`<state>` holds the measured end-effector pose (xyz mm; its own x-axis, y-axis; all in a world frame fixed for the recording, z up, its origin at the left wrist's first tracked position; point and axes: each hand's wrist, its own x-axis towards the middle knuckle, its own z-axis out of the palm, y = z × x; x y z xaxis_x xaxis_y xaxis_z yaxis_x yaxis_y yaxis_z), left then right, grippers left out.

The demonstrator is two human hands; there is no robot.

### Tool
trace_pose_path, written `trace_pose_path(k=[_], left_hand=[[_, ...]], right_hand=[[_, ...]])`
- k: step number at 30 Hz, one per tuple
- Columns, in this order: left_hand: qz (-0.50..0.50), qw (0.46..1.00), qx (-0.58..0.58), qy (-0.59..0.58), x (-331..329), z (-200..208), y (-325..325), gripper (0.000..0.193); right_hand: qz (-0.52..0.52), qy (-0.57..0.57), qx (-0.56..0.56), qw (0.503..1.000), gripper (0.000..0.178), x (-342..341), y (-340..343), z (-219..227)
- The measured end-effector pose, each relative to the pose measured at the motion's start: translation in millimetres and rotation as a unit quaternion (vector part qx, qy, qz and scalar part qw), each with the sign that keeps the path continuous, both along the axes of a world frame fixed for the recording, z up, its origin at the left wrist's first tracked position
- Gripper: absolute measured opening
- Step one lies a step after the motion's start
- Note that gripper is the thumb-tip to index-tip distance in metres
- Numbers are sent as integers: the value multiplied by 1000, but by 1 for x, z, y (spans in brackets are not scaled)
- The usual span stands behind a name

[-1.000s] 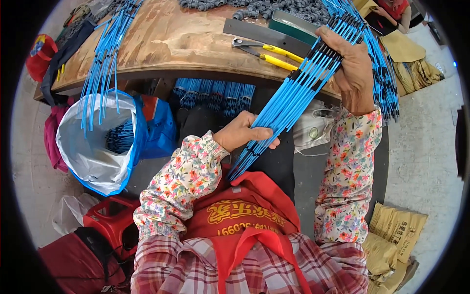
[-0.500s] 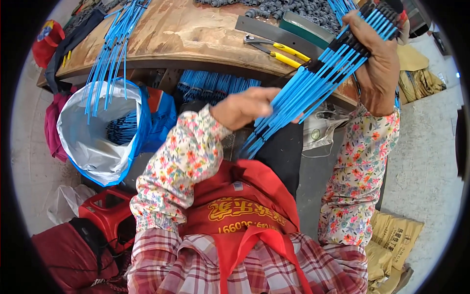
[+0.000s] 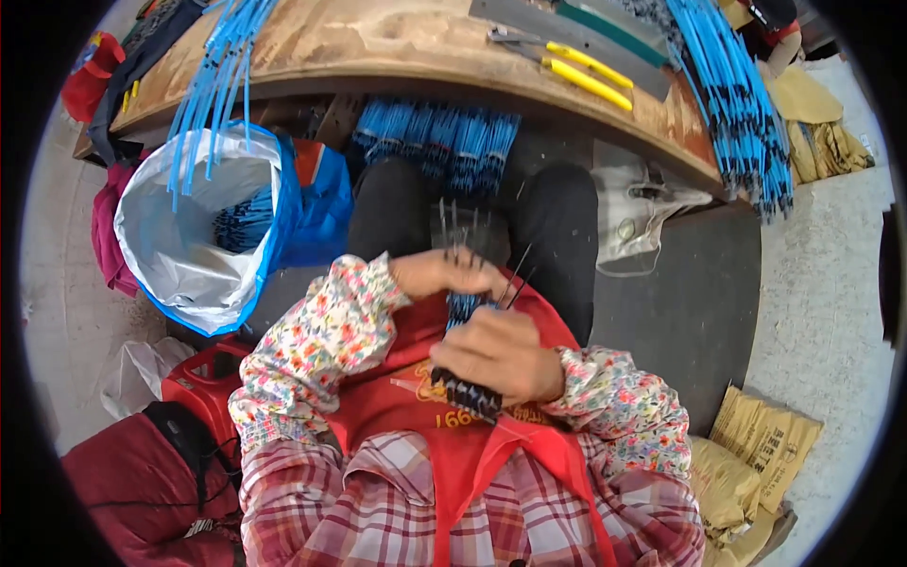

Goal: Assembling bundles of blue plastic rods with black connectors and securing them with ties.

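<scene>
A bundle of thin blue rods with black ends lies upright over my lap, in front of the red apron. My right hand is wrapped round its lower part, just above the black ends. Higher up, my left hand closes round the same bundle; a bit of blue shows between the two hands. Several thin dark tips stick out beyond my left fingers. Both hands are somewhat smeared by motion, and most of the bundle is hidden under them.
Yellow-handled pliers lie on the wooden table. Blue rods overhang its right side, others its left. A white-lined blue bag stands below left. More rod bundles sit under the table; a clear plastic bag hangs at its edge.
My right hand has come down from the upper right to my lap with the rod bundle, now turned black ends toward me. My left hand has moved slightly down along with it.
</scene>
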<state>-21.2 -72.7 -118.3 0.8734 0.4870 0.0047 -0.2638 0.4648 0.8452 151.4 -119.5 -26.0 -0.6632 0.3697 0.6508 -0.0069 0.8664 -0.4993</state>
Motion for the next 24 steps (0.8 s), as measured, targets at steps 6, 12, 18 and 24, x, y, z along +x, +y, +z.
trace_pose_path(k=[6, 12, 18, 24], left_hand=[[5, 995, -95, -15, 1, -7, -53, 45], [37, 987, -159, -6, -1, -10, -64, 46], [45, 981, -186, -14, 0, -2, -60, 45], [4, 989, -145, 5, 0, -5, -51, 46]], right_hand=[[100, -55, -22, 993, 26, 4, -33, -24], [98, -204, -35, 973, 41, 30, -7, -1], [-175, -165, -302, 922, 62, 67, 27, -17], [-99, -71, -663, 739, 52, 44, 53, -62]])
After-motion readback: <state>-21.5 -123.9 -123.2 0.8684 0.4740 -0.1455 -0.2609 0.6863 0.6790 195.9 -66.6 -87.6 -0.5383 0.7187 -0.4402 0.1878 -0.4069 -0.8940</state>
